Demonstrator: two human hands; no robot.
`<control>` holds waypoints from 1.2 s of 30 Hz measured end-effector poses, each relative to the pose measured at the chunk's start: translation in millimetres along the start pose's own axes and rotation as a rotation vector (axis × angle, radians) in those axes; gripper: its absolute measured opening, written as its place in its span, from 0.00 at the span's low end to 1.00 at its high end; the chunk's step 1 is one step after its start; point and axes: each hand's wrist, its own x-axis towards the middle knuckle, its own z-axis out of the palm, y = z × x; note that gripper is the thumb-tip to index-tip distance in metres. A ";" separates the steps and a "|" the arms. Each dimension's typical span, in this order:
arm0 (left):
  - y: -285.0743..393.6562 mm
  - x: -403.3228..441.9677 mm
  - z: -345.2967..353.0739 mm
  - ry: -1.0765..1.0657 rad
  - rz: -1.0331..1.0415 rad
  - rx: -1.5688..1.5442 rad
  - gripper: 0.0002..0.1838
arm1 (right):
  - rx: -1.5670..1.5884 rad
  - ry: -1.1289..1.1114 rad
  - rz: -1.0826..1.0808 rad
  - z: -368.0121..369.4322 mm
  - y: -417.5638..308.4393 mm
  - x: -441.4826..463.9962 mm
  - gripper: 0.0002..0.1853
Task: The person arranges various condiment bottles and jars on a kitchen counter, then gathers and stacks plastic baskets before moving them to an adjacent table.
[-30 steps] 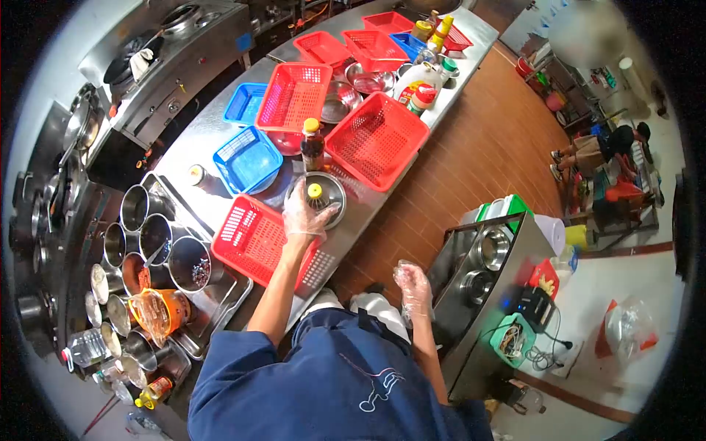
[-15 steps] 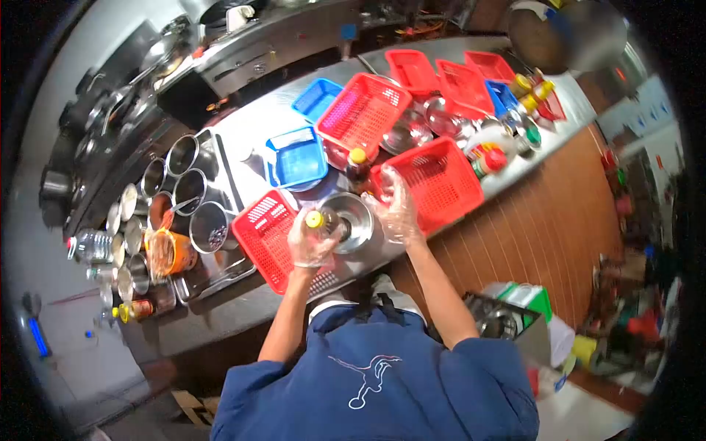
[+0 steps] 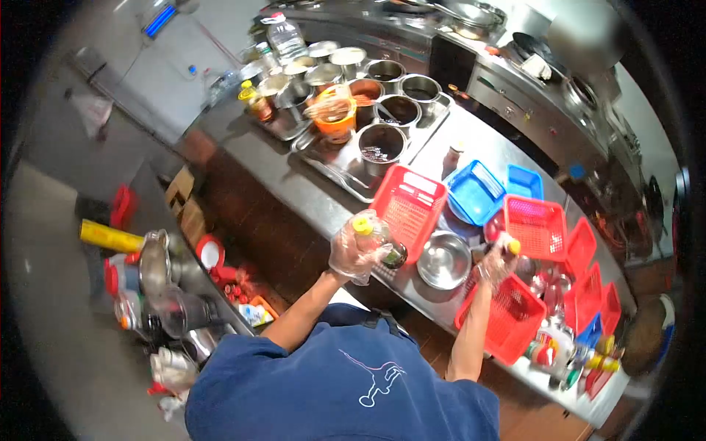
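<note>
My left hand (image 3: 354, 253), in a clear plastic glove, is closed round a yellow-capped bottle (image 3: 379, 237) that tilts over the edge of a red basket (image 3: 410, 209). Also gloved, my right hand (image 3: 497, 263) has its fingers round the neck of a dark bottle (image 3: 513, 248) with a yellow cap. Between the two hands a round metal bowl (image 3: 444, 259) stands on the steel table (image 3: 294, 192). A larger red basket (image 3: 507, 320) lies below my right hand. Behind the bowl is a blue basket (image 3: 474, 192).
Metal pots (image 3: 382, 145) and an orange tub (image 3: 335, 117) stand on trays at the upper left. More red baskets (image 3: 535, 224) and bottles (image 3: 599, 360) fill the table's right end. A side shelf with jars (image 3: 176, 309) is at lower left. Stoves (image 3: 507, 103) line the back.
The view has swung left. My left hand has lifted the yellow-capped bottle away from the bowl. My right hand has come up from beside the table and taken hold of the dark bottle.
</note>
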 end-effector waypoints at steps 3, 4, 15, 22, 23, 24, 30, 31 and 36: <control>-4.5 -14.9 -27.6 0.080 -0.065 0.018 0.30 | 0.542 -0.068 0.302 -23.3 -3.1 10.8 0.12; -1.3 -13.8 -40.3 0.146 -0.010 0.093 0.28 | 0.673 -0.011 0.394 -23.6 -14.9 10.3 0.11; -96.4 -44.1 -188.5 0.360 -0.232 -0.030 0.33 | -0.021 -0.065 0.122 107.0 -151.9 -77.4 0.18; -167.3 -53.7 -290.7 0.466 -0.311 -0.028 0.35 | 0.077 -0.276 -0.080 243.3 -151.3 -180.0 0.08; -175.2 -54.0 -299.9 0.460 -0.351 -0.083 0.35 | -0.016 -0.269 -0.044 258.5 -150.8 -193.8 0.08; -181.1 -54.1 -308.0 0.445 -0.355 -0.093 0.35 | -0.107 -0.257 -0.012 271.6 -150.2 -204.6 0.09; -219.1 -32.5 -344.0 0.530 -0.418 -0.270 0.36 | 0.069 -0.419 0.121 346.2 -99.8 -235.1 0.16; -228.0 -28.8 -348.4 0.533 -0.420 -0.264 0.36 | 0.097 -0.550 0.076 367.7 -91.4 -230.9 0.15; -248.6 -9.4 -373.0 0.555 -0.469 0.012 0.41 | -0.605 -0.635 -0.174 486.5 -58.2 -226.1 0.03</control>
